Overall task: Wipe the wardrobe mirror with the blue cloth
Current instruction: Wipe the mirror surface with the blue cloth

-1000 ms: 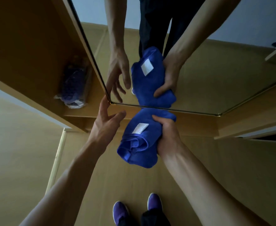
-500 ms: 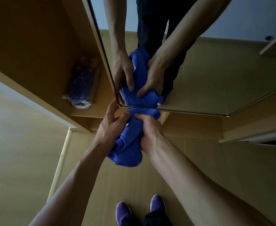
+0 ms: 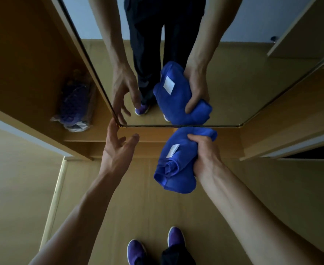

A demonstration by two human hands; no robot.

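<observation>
At the lower edge of the wardrobe mirror [image 3: 234, 83] we list: blue cloth [image 3: 176, 169], bunched, gripped in our right hand [image 3: 205, 155], top end just at the mirror; left hand [image 3: 117, 150] spread and empty near its lower corner; wiping, we judge, barely begun, nearly all left.

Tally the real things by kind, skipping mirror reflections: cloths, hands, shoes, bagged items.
Cloth: 1
Hands: 2, left hand and right hand
Shoes: 2, left shoe and right shoe
Bag: 1
Total: 6
</observation>
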